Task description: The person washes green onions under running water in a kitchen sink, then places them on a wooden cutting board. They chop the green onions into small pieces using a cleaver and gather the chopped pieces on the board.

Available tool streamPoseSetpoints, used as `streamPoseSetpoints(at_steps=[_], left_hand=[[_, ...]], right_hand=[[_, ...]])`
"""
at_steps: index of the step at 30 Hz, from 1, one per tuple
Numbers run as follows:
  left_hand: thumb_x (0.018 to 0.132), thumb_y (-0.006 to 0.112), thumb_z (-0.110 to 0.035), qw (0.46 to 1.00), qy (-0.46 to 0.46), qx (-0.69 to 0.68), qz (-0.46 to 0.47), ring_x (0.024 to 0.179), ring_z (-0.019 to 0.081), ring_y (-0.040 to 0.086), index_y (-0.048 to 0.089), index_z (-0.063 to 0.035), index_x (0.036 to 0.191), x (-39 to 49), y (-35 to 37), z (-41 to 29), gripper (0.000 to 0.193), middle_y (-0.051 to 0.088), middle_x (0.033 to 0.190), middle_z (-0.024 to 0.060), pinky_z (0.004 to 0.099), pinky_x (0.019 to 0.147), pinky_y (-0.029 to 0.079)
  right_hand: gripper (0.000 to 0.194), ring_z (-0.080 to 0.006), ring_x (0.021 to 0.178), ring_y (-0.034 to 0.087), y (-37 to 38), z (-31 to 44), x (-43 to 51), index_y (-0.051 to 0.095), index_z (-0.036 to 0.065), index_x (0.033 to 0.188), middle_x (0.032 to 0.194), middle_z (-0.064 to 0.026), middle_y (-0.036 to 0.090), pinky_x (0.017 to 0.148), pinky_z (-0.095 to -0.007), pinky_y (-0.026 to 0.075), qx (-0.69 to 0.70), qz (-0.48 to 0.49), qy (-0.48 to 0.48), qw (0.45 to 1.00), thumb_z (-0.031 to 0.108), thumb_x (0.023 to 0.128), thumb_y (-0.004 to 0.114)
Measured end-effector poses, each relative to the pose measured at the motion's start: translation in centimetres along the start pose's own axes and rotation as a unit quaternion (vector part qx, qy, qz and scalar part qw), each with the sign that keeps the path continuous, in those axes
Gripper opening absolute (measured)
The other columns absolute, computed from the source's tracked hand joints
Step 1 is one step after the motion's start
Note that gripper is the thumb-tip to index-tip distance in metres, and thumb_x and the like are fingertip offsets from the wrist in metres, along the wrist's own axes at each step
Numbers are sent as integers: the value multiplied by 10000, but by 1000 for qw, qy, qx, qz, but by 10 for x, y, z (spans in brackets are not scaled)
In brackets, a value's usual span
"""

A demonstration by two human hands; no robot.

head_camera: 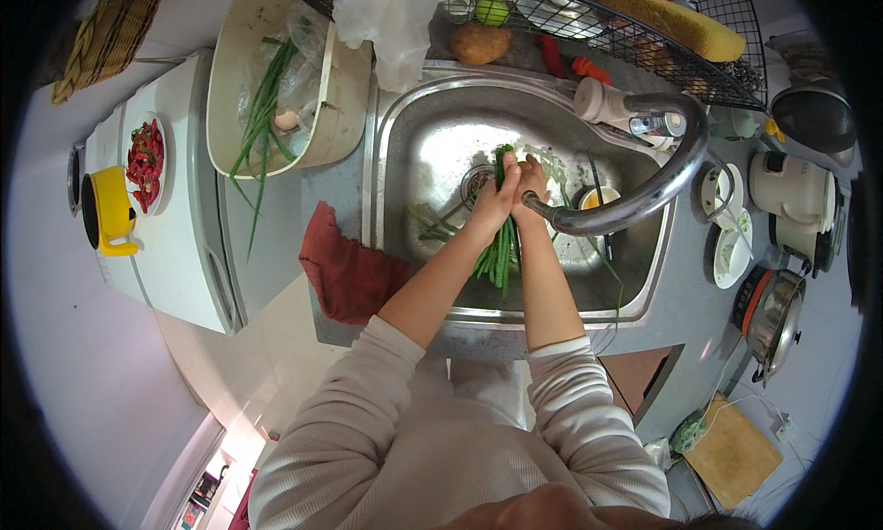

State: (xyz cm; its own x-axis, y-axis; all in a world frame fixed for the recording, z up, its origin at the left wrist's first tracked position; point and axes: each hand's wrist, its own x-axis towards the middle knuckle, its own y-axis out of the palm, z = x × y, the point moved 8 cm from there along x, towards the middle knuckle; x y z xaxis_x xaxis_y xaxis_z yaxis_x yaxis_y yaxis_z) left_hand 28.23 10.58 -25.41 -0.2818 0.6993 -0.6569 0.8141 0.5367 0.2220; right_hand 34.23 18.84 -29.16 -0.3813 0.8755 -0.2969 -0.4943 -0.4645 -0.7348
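A bunch of green onions (495, 262) lies between my hands over the stainless steel sink (428, 140), its long leaves pointing back towards me. My left hand (497, 202) is wrapped around the bunch. Pressed close beside it, my right hand (530, 184) also grips the bunch; the end of the curved metal faucet (621, 216) covers part of that hand. Loose green leaves (436, 225) lie in the basin near the drain strainer (477, 183). Right of my hands stands a small bowl (594, 198) with dark chopsticks across it.
A red cloth (352, 271) hangs at the counter's left edge. A cream bin (345, 116) holds plastic bags, green leaves and eggshell. Behind the sink are a potato (481, 44) and a black wire rack (607, 30). Small dishes (731, 254) and cookers (790, 192) stand right.
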Motion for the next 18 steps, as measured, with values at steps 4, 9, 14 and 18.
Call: streamPoseSetpoints(at_steps=[4,9,14,18], left_hand=[[794,588,-498,992,22,-93,78,938,154,521,493,1,1136,11,7,13,613,553,1036,78,295,807,413],[763,682,-369,976,-29,-177,121,824,132,549,519,-32,1072,17,13,23,485,570,923,44,295,716,453],[756,686,-320,994,-30,-92,43,820,144,564,609,-35,963,8,9,-2,361,602,913,47,292,724,432],[757,667,-306,990,83,23,111,822,154,551,612,-27,938,27,33,-11,337,609,855,53,296,727,423]], right_hand=[[625,-141,460,417,15,0,-31,509,12,1084,604,-17,451,401,-251,340,471,131,295,821,581,865,370],[611,-194,798,518,3,7,-35,370,26,1259,919,-103,510,677,-271,431,551,105,253,788,520,901,341],[604,-221,1135,412,1,-10,-41,319,71,1306,1224,-115,434,967,-356,322,591,49,221,774,515,898,361],[473,-187,1042,470,-13,-10,-40,462,75,1153,1117,-87,502,911,-345,371,630,42,201,749,459,923,311]])
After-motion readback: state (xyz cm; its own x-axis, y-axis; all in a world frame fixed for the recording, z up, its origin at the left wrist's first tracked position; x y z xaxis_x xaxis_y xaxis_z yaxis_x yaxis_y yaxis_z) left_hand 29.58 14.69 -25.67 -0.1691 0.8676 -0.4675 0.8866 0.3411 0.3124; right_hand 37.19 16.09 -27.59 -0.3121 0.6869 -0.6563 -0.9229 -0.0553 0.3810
